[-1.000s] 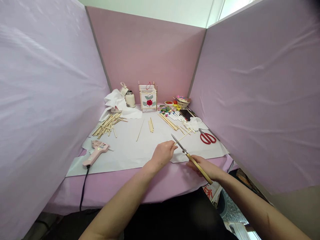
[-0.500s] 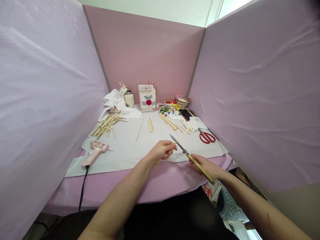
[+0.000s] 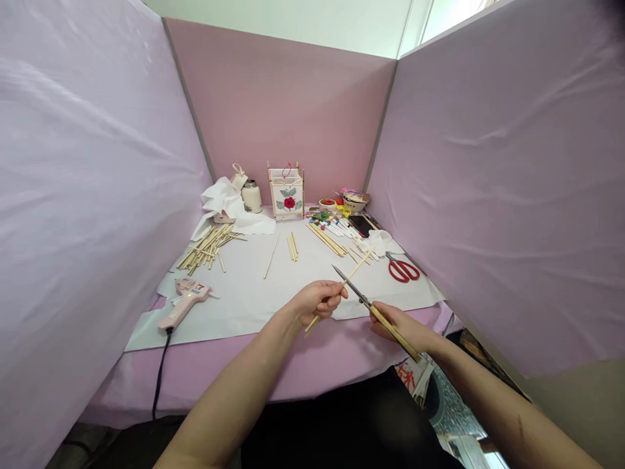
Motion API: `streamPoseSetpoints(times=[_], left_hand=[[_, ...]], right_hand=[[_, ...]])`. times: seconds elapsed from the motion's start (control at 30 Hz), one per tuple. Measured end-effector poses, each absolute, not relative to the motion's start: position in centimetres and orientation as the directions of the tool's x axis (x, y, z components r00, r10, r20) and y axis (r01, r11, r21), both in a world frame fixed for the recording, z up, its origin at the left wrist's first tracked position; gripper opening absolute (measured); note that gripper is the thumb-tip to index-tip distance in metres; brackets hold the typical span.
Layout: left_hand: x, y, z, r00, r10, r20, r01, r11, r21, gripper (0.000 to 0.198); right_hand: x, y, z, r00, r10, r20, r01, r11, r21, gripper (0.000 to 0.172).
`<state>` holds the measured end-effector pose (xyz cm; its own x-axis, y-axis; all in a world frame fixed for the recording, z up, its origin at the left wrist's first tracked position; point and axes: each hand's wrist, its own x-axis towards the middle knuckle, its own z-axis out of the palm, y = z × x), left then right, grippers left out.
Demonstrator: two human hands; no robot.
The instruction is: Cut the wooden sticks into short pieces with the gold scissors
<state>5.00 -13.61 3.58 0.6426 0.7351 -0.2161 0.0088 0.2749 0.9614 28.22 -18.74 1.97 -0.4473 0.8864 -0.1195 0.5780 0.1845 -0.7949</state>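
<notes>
Thin pale sticks (image 3: 360, 265) run through the closed fingers of my left hand (image 3: 322, 301), one end sticking out up to the right and the other below my palm. My right hand (image 3: 394, 323) is closed round the yellow handles of a pair of shears (image 3: 364, 300). The shears' dark blades point up and left and cross the stick just right of my left fingertips. Whether the blades touch the stick is too small to tell. Both hands are at the table's front edge.
A glue gun (image 3: 187, 303) and a stick pile (image 3: 208, 247) lie left. A flower-decorated lantern frame (image 3: 288, 195) and a jar (image 3: 252, 196) stand behind. Sticks (image 3: 326, 239), a phone (image 3: 360, 226) and red-handled scissors (image 3: 403, 268) lie right. Fabric walls (image 3: 488, 182) enclose the table.
More of the stick's lower end now shows below my left hand. The shears have barely moved. The whole view has shifted slightly.
</notes>
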Motion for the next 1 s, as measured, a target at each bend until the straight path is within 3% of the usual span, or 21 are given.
streamPoseSetpoints(times=[0.07, 0.13, 0.23, 0.3, 0.37, 0.47, 0.53, 0.63, 0.73, 0.83, 0.9, 1.0], left_hand=[[5.6, -13.6, 3.1, 0.439, 0.894, -0.083, 0.206, -0.011, 0.978, 0.029], [6.4, -13.8, 2.4, 0.244, 0.956, 0.161, 0.487, -0.265, 0.832, 0.027], [7.4, -14.0, 1.4, 0.171, 0.907, 0.385, 0.768, -0.368, 0.525, 0.023], [7.5, -14.1, 1.2, 0.177, 0.896, 0.408, 0.819, -0.364, 0.444, 0.023], [7.4, -14.0, 1.3, 0.183, 0.894, 0.408, 0.804, -0.375, 0.462, 0.026], [6.9, -13.7, 1.8, 0.171, 0.918, 0.357, 0.679, -0.373, 0.633, 0.027], [6.5, -13.4, 2.1, 0.176, 0.955, 0.238, 0.527, -0.295, 0.797, 0.027], [5.9, -13.2, 2.5, 0.318, 0.947, -0.047, 0.231, -0.029, 0.973, 0.024], [5.1, -13.1, 3.0, 0.562, 0.798, -0.220, -0.030, 0.285, 0.958, 0.020], [4.3, -13.3, 3.5, 0.747, 0.616, -0.248, -0.099, 0.473, 0.876, 0.019], [4.3, -13.5, 3.6, 0.772, 0.581, -0.257, -0.077, 0.487, 0.870, 0.021], [5.1, -14.0, 3.3, 0.604, 0.767, -0.215, 0.002, 0.269, 0.963, 0.026]], right_hand=[[27.7, -18.8, 1.7, -0.358, 0.921, -0.156, 0.607, 0.102, -0.788, 0.018], [26.9, -18.8, 1.5, -0.275, 0.938, -0.210, 0.620, 0.006, -0.784, 0.017], [25.9, -18.8, 1.3, -0.226, 0.939, -0.258, 0.619, -0.066, -0.783, 0.014], [25.6, -18.8, 1.4, -0.220, 0.941, -0.258, 0.618, -0.070, -0.783, 0.013], [25.5, -18.8, 1.5, -0.220, 0.943, -0.250, 0.619, -0.063, -0.783, 0.014], [25.6, -18.9, 1.4, -0.226, 0.946, -0.231, 0.635, -0.037, -0.771, 0.016], [25.9, -19.0, 1.2, -0.240, 0.945, -0.224, 0.646, -0.017, -0.763, 0.017], [26.5, -19.1, 1.1, -0.274, 0.937, -0.215, 0.653, 0.018, -0.757, 0.018], [27.3, -19.2, 1.5, -0.335, 0.929, -0.159, 0.645, 0.104, -0.757, 0.018], [28.2, -19.0, 2.0, -0.432, 0.895, -0.114, 0.609, 0.196, -0.769, 0.016], [28.6, -18.8, 1.9, -0.484, 0.868, -0.111, 0.582, 0.224, -0.782, 0.015], [28.5, -18.4, 1.3, -0.458, 0.880, -0.126, 0.581, 0.189, -0.792, 0.015]])
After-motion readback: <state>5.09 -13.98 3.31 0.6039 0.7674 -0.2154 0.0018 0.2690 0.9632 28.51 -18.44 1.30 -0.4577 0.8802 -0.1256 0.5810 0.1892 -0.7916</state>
